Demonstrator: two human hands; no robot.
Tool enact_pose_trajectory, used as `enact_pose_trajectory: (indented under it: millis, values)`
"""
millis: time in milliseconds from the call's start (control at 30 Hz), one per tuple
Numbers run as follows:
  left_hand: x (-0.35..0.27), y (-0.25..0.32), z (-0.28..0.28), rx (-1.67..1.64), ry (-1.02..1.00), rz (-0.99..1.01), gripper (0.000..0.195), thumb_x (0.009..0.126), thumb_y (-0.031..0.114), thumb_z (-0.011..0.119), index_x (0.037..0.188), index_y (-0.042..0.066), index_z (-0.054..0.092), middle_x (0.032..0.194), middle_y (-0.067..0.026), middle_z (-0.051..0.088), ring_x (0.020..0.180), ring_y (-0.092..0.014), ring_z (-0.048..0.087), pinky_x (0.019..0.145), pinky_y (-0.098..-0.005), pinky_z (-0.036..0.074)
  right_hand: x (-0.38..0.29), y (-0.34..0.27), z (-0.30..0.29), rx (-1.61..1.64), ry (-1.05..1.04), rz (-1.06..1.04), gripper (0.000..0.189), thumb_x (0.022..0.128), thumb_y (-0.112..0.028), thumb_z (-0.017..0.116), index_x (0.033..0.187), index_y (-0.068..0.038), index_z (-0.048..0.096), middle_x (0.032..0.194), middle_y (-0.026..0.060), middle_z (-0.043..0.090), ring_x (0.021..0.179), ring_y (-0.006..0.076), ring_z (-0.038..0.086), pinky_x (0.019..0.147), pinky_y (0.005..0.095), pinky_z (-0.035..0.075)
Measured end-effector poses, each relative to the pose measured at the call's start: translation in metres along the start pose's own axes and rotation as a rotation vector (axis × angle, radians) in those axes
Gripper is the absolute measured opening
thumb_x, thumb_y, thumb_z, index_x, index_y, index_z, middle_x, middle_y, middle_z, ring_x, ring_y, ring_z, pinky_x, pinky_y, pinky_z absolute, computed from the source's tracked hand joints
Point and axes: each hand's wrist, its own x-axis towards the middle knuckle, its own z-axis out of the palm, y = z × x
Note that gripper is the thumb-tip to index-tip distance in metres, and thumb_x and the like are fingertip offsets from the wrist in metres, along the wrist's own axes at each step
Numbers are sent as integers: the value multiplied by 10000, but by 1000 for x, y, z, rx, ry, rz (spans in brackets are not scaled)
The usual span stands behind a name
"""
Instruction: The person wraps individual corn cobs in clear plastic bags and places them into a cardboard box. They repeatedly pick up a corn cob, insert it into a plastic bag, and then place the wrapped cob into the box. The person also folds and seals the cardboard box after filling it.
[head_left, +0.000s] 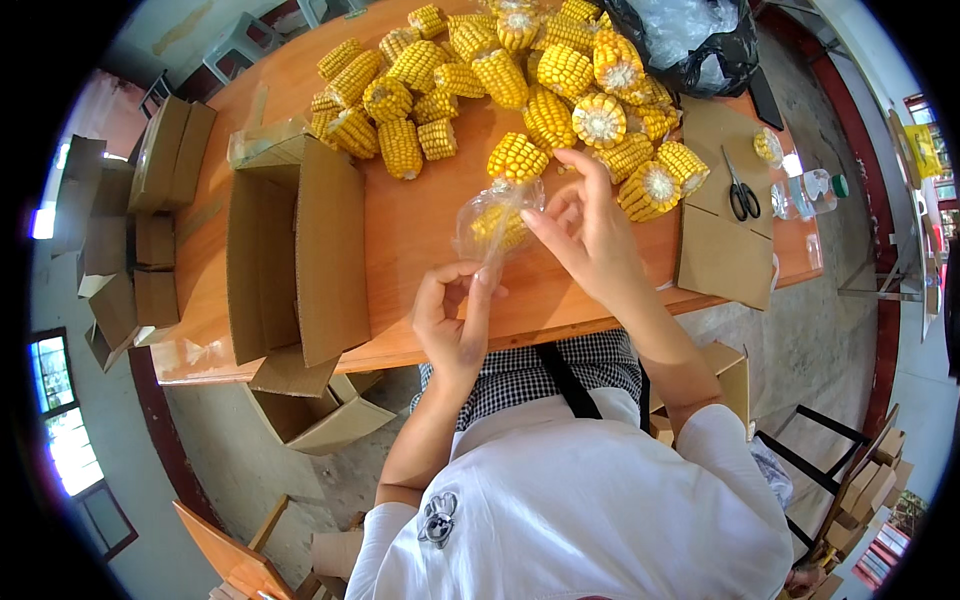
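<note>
Between thumb and fingers, my left hand (456, 315) pinches the gathered end of a clear plastic bag (466, 217). Inside the bag shows a piece of corn cob (499, 227), partly blurred by the plastic. My right hand (592, 217) is beside the bag with its fingers apart. Its thumb tip is at the bag's right edge; whether it touches the plastic I cannot tell. Just beyond the bag, another cut piece of corn (517, 156) lies near my right index fingertip. A large heap of corn pieces (501, 79) covers the far part of the table.
On the wooden table (405, 240), an open cardboard box (334, 255) stands at left. To the right are flat cardboard (724, 255), black scissors (741, 196) and a plastic bottle (806, 193). A black bag (701, 71) holding clear plastic sits far right. Boxes (322, 420) stand on the floor.
</note>
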Motion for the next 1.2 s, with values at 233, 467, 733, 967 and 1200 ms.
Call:
enact_pose_trajectory:
  millis: [233, 467, 733, 967, 1200]
  values:
    - [4, 13, -8, -81, 21, -3, 74, 911, 27, 601, 957, -24, 572, 813, -73, 644, 661, -105, 609, 622, -207, 490, -3, -7, -1, 136, 37, -119, 437, 846, -6, 635, 1250, -58, 476, 791, 28, 618, 679, 63, 579, 551, 178, 431]
    - [19, 21, -15, -71, 63, 109, 87, 875, -30, 626, 961, -46, 617, 860, -57, 596, 701, -108, 616, 659, -225, 511, -27, -20, -21, 26, 31, -67, 350, 810, 20, 643, 1146, -52, 576, 748, 11, 641, 643, 44, 582, 529, 176, 431]
    - [14, 28, -24, -89, -7, 126, 235, 801, -124, 649, 1019, -49, 608, 850, -18, 519, 756, -75, 538, 718, -204, 473, -43, -31, -31, -47, -64, -98, 101, 788, -14, 657, 884, -43, 667, 701, 36, 646, 528, 57, 551, 482, 203, 422]
    - [10, 41, -30, -87, -21, 109, 373, 777, -140, 625, 1124, -40, 532, 888, -20, 501, 789, -79, 527, 770, -223, 478, -50, -35, -50, 34, -195, -28, 145, 772, 37, 631, 892, -25, 686, 737, 14, 673, 582, 44, 561, 499, 186, 428]
    - [15, 48, -29, -80, -7, 83, 381, 797, -138, 608, 1150, -40, 501, 950, -30, 496, 857, -84, 522, 824, -233, 477, -25, -5, -70, 275, -321, 20, 517, 736, -120, 742, 1222, -82, 571, 1015, 43, 648, 820, 96, 600, 670, 221, 460]
